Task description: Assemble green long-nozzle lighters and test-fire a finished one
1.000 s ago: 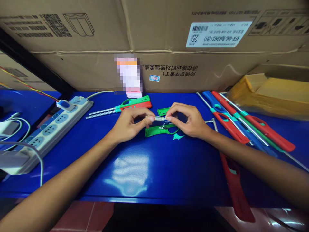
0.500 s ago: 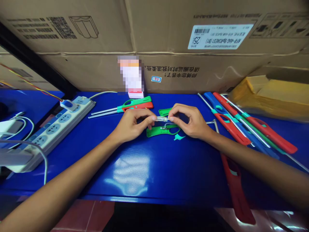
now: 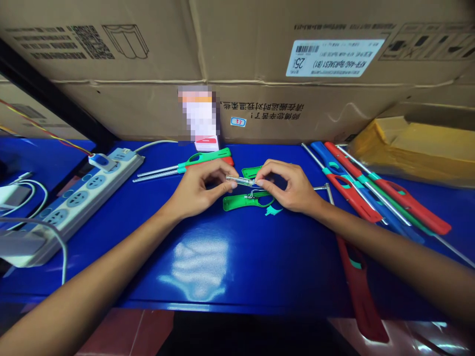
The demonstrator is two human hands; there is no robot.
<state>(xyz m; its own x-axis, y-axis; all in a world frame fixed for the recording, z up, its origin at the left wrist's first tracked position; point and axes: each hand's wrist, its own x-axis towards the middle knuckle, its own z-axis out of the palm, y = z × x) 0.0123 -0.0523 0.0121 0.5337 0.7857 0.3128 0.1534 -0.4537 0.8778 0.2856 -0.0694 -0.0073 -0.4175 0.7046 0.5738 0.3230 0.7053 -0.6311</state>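
A small clear gas tank (image 3: 240, 181), shaped like a tube, is held level between my two hands above the blue table. My left hand (image 3: 200, 190) pinches its left end with thumb and fingers. The right end, with a pale tip, sits in the pinch of my right hand (image 3: 291, 187). Just below lies an opened green lighter casing half (image 3: 235, 202) with a wire and small metal part inside. Behind the tank is another green casing piece (image 3: 251, 172), partly covered by my right hand. A loose teal trigger (image 3: 273, 211) rests nearer to me.
Green and red long-necked lighters (image 3: 208, 156) lie at back left, by a propped phone (image 3: 206, 144). More lighters (image 3: 358, 198) lie at right; a red one (image 3: 365, 306) overhangs the front edge. A power strip (image 3: 87, 198) runs along the left. Cardboard boxes (image 3: 252, 59) stand behind.
The tank has tilted a little, and its left end now shows at my left fingertips. My head view has shifted slightly; the lighters and casing parts stay put.
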